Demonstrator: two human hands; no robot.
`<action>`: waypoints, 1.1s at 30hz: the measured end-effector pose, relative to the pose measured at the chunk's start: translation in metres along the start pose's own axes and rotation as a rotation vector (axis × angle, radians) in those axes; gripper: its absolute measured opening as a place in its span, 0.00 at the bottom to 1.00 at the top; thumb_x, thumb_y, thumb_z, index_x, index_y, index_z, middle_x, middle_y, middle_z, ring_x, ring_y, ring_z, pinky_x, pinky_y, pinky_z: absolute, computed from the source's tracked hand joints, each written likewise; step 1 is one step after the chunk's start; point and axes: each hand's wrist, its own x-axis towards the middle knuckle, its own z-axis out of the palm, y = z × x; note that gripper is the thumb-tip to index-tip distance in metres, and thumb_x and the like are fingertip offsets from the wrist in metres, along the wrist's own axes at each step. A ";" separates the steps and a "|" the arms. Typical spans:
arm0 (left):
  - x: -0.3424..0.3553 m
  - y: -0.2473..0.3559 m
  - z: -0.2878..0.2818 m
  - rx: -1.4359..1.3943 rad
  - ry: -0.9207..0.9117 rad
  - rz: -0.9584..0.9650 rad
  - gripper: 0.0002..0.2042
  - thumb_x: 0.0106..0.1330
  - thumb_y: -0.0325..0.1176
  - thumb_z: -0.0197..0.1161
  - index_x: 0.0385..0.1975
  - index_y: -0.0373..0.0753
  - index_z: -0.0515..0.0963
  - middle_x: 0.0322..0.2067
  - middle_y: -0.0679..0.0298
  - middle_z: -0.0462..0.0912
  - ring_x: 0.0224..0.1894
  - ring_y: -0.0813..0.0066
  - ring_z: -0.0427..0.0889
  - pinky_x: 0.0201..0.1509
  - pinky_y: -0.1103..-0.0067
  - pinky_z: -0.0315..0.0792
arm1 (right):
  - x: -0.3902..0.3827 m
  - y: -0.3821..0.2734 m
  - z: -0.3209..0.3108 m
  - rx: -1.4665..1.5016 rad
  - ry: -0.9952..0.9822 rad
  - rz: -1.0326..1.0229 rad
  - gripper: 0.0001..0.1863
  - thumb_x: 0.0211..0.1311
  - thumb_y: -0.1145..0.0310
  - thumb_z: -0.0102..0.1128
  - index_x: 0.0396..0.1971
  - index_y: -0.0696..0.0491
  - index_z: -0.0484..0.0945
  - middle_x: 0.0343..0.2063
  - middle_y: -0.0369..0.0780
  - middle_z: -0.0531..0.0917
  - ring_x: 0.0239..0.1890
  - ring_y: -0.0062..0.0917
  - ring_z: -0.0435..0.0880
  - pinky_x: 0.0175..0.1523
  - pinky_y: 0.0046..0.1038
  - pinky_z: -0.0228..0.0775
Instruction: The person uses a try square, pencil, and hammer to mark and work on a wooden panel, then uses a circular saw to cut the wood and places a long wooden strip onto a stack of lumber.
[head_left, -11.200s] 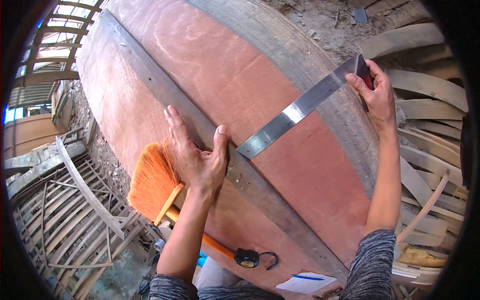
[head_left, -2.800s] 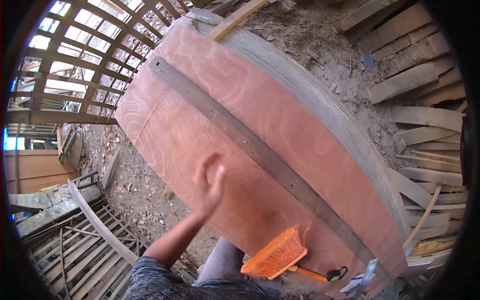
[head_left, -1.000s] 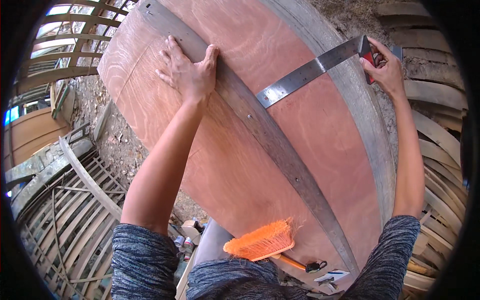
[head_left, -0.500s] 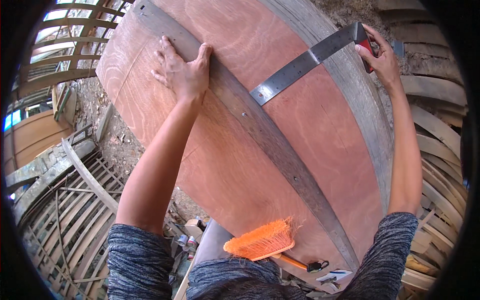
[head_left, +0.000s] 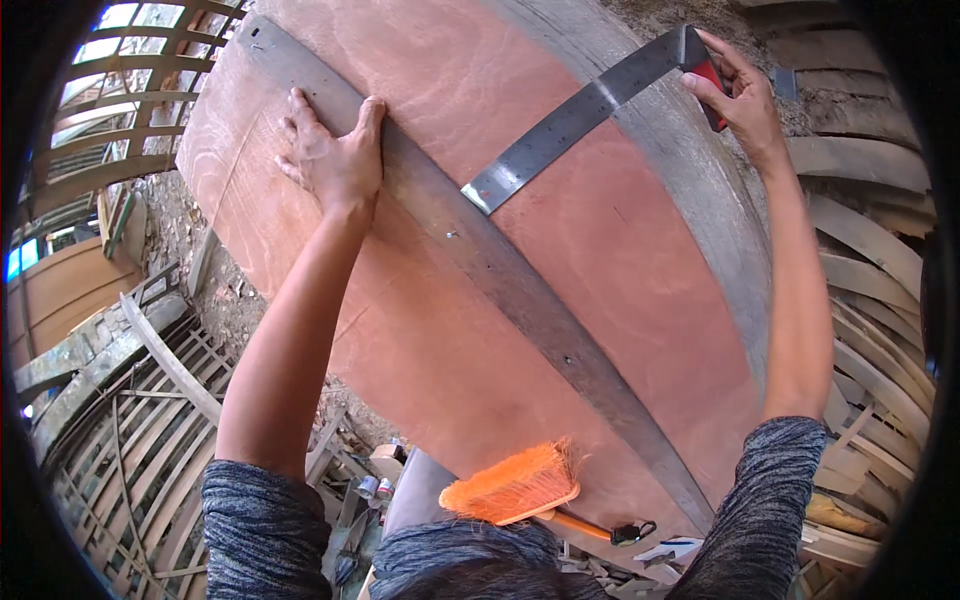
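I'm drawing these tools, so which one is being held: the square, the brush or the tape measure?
The metal try square, its red handle in the right grip; the orange brush and dark tape measure lie lower down, untouched.

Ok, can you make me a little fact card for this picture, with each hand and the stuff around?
Left hand: open, fingers spread, on the dark wooden strip
Right hand: gripping the metal square by its red and black end
Blade: across the reddish panel, its tip at the strip
Orange brush: close to the person's body
Black tape measure: by the brush's handle
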 end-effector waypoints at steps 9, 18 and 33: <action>-0.001 -0.001 0.002 0.013 0.011 0.008 0.55 0.57 0.64 0.72 0.78 0.34 0.57 0.76 0.44 0.63 0.81 0.48 0.56 0.83 0.48 0.36 | -0.004 -0.004 0.000 0.004 0.041 -0.017 0.36 0.63 0.67 0.77 0.71 0.52 0.73 0.50 0.37 0.86 0.51 0.18 0.83 0.60 0.23 0.73; 0.001 -0.001 0.000 -0.007 0.001 0.024 0.55 0.57 0.64 0.71 0.78 0.34 0.57 0.74 0.37 0.62 0.80 0.45 0.57 0.83 0.48 0.36 | -0.004 -0.002 -0.002 -0.051 0.029 -0.061 0.36 0.63 0.65 0.78 0.70 0.52 0.74 0.51 0.37 0.86 0.52 0.19 0.84 0.62 0.24 0.74; 0.002 -0.004 0.001 -0.063 0.033 0.016 0.54 0.54 0.63 0.74 0.77 0.37 0.60 0.73 0.36 0.64 0.79 0.44 0.58 0.83 0.48 0.36 | -0.002 0.002 0.003 -0.041 0.077 -0.122 0.36 0.61 0.68 0.79 0.69 0.54 0.75 0.50 0.40 0.88 0.52 0.20 0.85 0.62 0.25 0.75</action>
